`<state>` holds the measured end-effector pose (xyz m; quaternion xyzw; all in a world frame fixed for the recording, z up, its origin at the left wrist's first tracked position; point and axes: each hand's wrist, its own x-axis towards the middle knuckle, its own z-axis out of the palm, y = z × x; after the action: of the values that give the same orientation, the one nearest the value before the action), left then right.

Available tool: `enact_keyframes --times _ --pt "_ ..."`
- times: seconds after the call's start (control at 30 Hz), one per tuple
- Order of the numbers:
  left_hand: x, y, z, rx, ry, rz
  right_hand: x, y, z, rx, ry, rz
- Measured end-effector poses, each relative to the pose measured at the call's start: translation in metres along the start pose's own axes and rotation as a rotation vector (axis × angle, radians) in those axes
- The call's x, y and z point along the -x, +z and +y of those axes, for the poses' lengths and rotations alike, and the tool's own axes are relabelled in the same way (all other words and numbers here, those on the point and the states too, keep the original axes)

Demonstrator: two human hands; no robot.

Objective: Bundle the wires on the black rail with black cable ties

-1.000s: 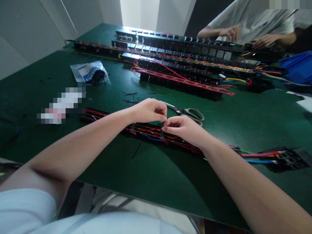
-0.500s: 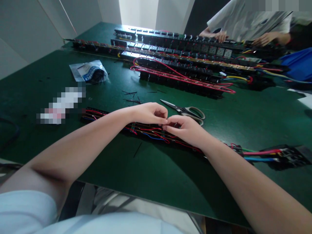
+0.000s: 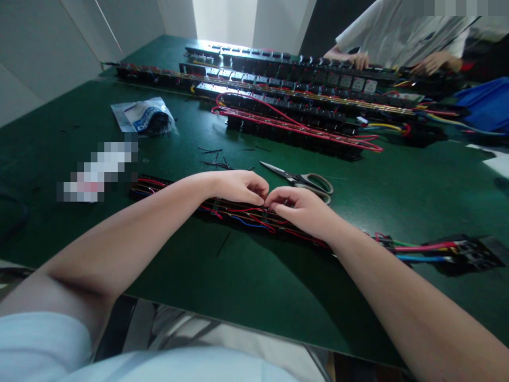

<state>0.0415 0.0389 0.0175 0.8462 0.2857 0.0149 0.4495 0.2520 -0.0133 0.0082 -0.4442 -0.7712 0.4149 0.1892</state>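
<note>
My left hand [image 3: 243,187] and my right hand [image 3: 299,207] meet fingertip to fingertip over a long black strip full of wires [image 3: 246,216]. Both are closed in a pinch; whatever sits between the fingertips is too small to make out. Red, blue and yellowish wires run along the strip beneath them. Thick red, blue and green cables [image 3: 425,249] come out of its right end into a black part. Just beyond my right hand lies a pair of scissors [image 3: 306,180], its blades pointing left. Short black cut-off strips [image 3: 217,159] are scattered behind my left hand.
More long black socket strips [image 3: 294,124] with wires lie across the back. A clear bag of black ties [image 3: 145,116] rests at the left. Across the table [image 3: 191,276], a co-worker's hands [image 3: 360,60] touch a far strip. A blue object [image 3: 485,106] stands at the right.
My left fingertips have drawn slightly left and down, and the right fingers have closed in at the same spot. The view has shifted a little; the strip and scissors lie as before.
</note>
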Motion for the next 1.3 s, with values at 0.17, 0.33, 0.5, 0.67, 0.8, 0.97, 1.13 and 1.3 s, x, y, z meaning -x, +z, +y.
enact_keyframes --times 0.17,0.33,0.5,0.67,0.8,0.97,1.13,1.3 --pt "0.0019 0.0007 0.0030 0.051 0.020 0.033 -0.0001 -0.0001 -0.0004 -0.020 0.001 0.005" --pt "0.0028 0.0026 0.0072 0.057 0.034 0.126 0.0004 0.0002 -0.0010 -0.009 -0.017 -0.013" --pt "0.0017 0.0042 0.0077 0.040 0.038 0.189 0.0014 -0.0005 -0.0006 -0.030 -0.025 -0.010" --pt "0.0011 0.0048 0.0069 0.024 0.033 0.212 0.0004 -0.0010 0.0018 -0.101 0.015 -0.020" --pt "-0.0002 0.0051 0.0041 -0.006 0.063 0.227 -0.0013 0.0002 0.0040 -0.147 0.026 -0.021" --pt "-0.0011 0.0069 0.0024 -0.106 0.123 0.264 -0.0021 0.0000 0.0077 -0.143 0.023 -0.024" --pt "-0.0013 0.0087 0.0040 -0.202 0.162 0.332 -0.0021 -0.0008 0.0071 -0.135 0.050 -0.044" --pt "-0.0019 0.0092 0.0045 -0.196 0.173 0.343 -0.0014 -0.0015 0.0023 -0.123 0.052 -0.051"
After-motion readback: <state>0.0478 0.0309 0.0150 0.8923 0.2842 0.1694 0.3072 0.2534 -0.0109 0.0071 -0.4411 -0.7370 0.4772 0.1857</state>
